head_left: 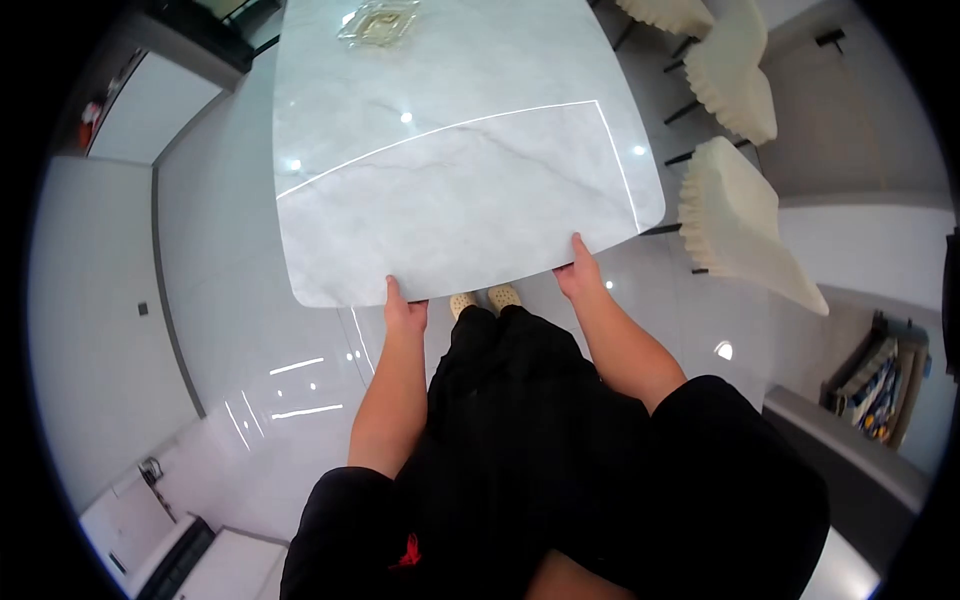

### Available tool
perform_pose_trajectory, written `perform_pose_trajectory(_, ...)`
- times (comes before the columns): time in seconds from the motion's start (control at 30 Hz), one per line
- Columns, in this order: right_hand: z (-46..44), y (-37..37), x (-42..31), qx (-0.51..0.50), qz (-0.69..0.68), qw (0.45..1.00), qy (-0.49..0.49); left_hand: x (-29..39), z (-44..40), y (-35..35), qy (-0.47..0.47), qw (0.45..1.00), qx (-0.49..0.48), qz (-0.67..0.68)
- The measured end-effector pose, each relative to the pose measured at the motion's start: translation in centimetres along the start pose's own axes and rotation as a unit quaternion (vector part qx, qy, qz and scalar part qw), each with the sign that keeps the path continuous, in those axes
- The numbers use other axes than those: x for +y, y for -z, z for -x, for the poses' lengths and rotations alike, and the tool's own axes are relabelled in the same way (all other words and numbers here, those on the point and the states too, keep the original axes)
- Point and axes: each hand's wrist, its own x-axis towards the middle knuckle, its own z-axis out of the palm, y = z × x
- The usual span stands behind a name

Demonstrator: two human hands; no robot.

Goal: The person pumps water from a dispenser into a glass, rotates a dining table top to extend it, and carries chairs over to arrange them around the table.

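A pale marbled table (450, 220) with rounded corners reaches toward me. At its near edge, left of centre, my left hand (404, 308) grips the tabletop, thumb on top and fingers underneath. My right hand (578, 272) holds the same edge further right, its thumb also on the upper surface. The fingers of both hands are mostly hidden below the edge. On the far part of the tabletop lies a clear, diamond-shaped glass tray (380, 22).
Chairs with cream ruffled covers (735, 220) line the table's right side. A white cabinet (105, 290) stands at the left. Behind at right is a bin-like container (880, 385) with colourful items. Glossy tiles (300, 400) cover the floor.
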Motion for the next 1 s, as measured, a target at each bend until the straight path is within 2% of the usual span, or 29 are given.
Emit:
perform_pose_trajectory(0.23,-0.4,-0.4,0.7,-0.002,-0.065,0.998,0.020,-0.3,-0.3,0.0,0.003,0.999,-0.023,0.033)
perform_pose_trajectory(0.4,-1.5,-1.0,0.7,-0.044,-0.077,0.996,0.001,0.2,0.2,-0.7,0.055,0.994,-0.026,0.093)
perform_pose_trajectory(0.5,0.1,-1.2,0.6,-0.016,-0.098,0.995,-0.011,0.5,-0.3,-0.2,0.078,0.991,-0.005,0.104)
perform_pose_trajectory(0.6,0.6,-2.3,1.0,-0.001,-0.072,0.997,-0.009,0.9,-0.7,0.7,0.082,0.988,-0.047,0.122)
perform_pose_trajectory(0.73,2.1,-3.1,4.0,-0.011,-0.072,0.997,-0.038,4.5,-0.4,1.6,0.062,0.994,0.014,0.085)
perform_pose_trajectory(0.8,3.6,-4.5,5.2,-0.002,-0.073,0.996,-0.048,6.4,-1.3,2.3,0.070,0.995,-0.013,0.071)
perform_pose_trajectory(1.0,8.2,-6.3,14.7,0.022,-0.065,0.997,-0.032,15.0,-2.2,6.6,0.096,0.992,-0.032,0.070)
